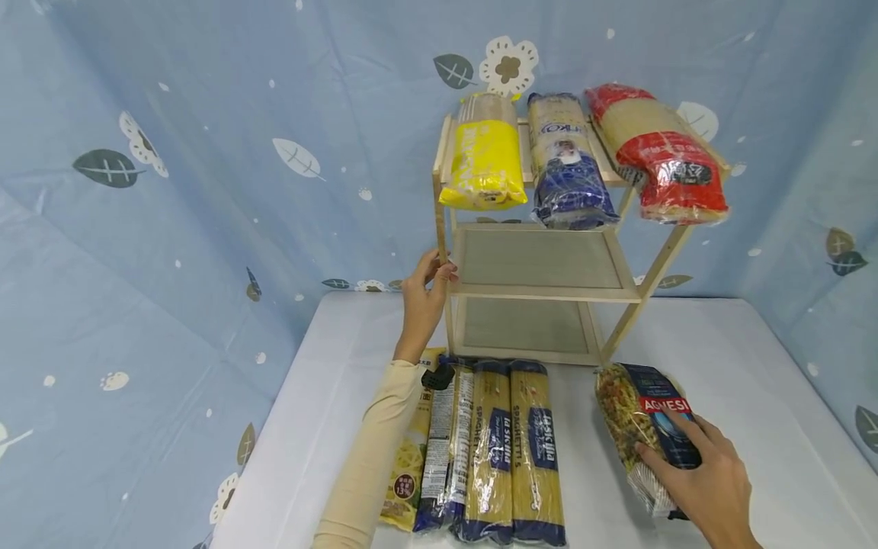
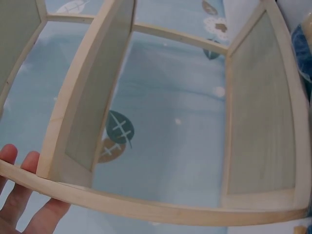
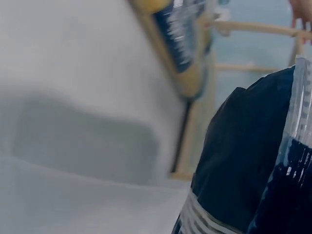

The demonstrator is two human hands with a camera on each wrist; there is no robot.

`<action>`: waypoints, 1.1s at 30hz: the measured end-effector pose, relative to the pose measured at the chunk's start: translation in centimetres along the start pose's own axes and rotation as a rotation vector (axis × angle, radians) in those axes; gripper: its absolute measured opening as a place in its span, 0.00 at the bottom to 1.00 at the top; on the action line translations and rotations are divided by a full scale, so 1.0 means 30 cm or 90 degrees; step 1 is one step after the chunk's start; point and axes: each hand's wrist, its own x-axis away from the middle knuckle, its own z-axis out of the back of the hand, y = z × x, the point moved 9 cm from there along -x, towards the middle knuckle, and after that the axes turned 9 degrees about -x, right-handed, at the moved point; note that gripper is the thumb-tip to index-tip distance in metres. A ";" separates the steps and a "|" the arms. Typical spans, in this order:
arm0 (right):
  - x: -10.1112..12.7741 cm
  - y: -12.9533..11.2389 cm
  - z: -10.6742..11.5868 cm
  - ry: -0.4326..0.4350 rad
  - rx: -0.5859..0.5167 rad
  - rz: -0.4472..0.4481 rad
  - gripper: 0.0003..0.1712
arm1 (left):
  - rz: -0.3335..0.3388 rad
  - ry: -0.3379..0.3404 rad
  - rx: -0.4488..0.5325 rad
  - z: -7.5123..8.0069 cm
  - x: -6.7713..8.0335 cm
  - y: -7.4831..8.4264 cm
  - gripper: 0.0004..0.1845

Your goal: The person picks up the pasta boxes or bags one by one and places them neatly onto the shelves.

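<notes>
My left hand [image 1: 423, 305] grips the left front post of a three-tier wooden rack [image 1: 549, 292], at about the middle shelf's height. In the left wrist view, fingers [image 2: 46, 214] wrap around that wooden post [image 2: 122, 206] where a shelf joins it. At the right of the table, my right hand [image 1: 716, 480] holds an Agnesi pasta bag [image 1: 620, 415], thumb on one side and fingers over its dark label. In the right wrist view the dark bag [image 3: 243, 141] fills the lower right, with a shadow on the table beside it; the hand's grip is hidden there.
On the rack's top tier lie a yellow pasta bag [image 1: 487, 164], a blue and clear one [image 1: 569, 168] and a red one [image 1: 675, 168]. In front of the rack, two spaghetti packs [image 1: 538, 457] lie beside dark-edged packs [image 1: 439, 450] and a yellow bag [image 1: 408, 473]. A patterned curtain [image 1: 206, 191] surrounds the table.
</notes>
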 end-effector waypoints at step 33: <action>-0.167 -0.437 0.185 0.059 -0.132 0.145 0.39 | -0.010 0.001 0.002 0.005 0.000 0.008 0.14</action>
